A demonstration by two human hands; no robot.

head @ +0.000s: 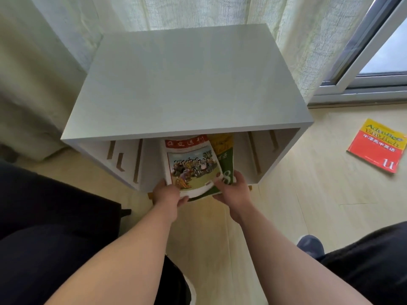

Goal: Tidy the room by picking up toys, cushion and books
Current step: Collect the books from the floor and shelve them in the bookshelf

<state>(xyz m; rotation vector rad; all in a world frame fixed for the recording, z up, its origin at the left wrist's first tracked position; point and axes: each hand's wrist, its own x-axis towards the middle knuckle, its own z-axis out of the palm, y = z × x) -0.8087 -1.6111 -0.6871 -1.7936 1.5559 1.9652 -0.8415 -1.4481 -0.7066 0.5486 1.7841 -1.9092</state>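
A book with a cartoon crowd on its white and red cover (191, 166) lies on top of a green and yellow book (226, 159). Both stick half out of the open front of a white cabinet (185, 84). My left hand (167, 194) grips the near left corner of the stack. My right hand (233, 190) holds its near right corner, thumb on the cover. A red and yellow English book (376, 146) lies flat on the floor to the right, away from both hands.
The cabinet stands against pale curtains (198, 12), with a window frame (363, 69) at the upper right. The floor is light wood (308, 205). My dark-clothed legs (44, 238) and a blue shoe (310, 245) fill the lower corners.
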